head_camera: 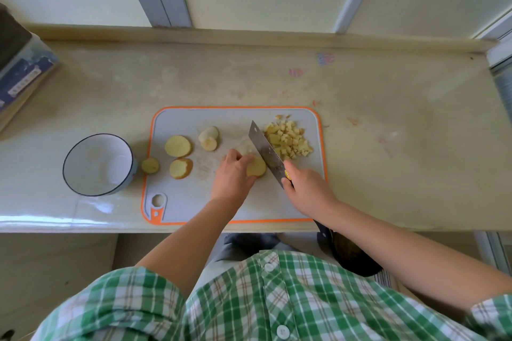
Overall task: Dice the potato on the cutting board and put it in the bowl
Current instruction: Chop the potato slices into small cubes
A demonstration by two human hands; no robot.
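Dicing is the step in hand, judged roughly half done. Left hand (232,171) sits at centre frame on the cutting board (194,202), its fingers curled over a potato chunk (257,166) and pinning it down. Right hand (307,188), just right of it, is wrapped round the handle of a cleaver (267,151). The blade runs up and to the left along the chunk's right face; whether the edge touches the chunk cannot be told. Diced potato (288,138) lies heaped in the board's upper right corner, just beyond the blade. Uncut stock lies left of centre: two round slices (178,146) (181,168), a peeled end piece (209,137) above them, and a small slice (150,165) at the board's left rim. Recommendation for the cut: tuck the left fingertips back with knuckles toward the blade, and seat the chunk on a flat face so it cannot rock. Cut planks, then sticks, then cross-cut to match the cubes already made. Risk noted: the chunk is small and the holding fingers lie close to the edge. Container: one white bowl (88,158) with a dark rim stands on the countertop (388,147) at left of frame, just beside the board. No potato shows inside it, so transfer is judged not yet begun.
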